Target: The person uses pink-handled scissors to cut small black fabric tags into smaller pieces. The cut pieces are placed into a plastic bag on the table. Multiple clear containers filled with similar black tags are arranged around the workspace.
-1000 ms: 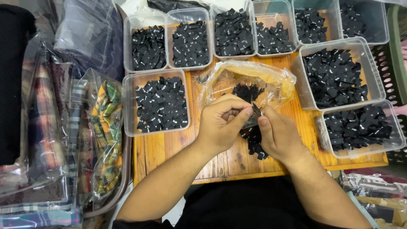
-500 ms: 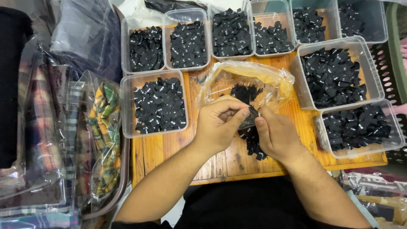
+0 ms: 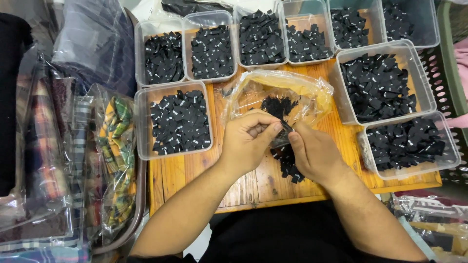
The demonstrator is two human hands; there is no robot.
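Observation:
My left hand and my right hand meet over the middle of a small wooden table. Between their fingertips they pinch one small black fabric label. Just behind the hands lies an open clear plastic bag with a heap of the same black labels inside. A loose pile of black labels sits on the wood under and between my hands, partly hidden by them.
Several clear plastic tubs of black labels ring the table: one at the left, a row along the back, two at the right. Bagged plaid fabrics are stacked to the left. A green perforated crate stands at the right.
The two hands stay together over the pile, fingers shifting slightly on the label; the view has drifted a little. Nothing else has moved.

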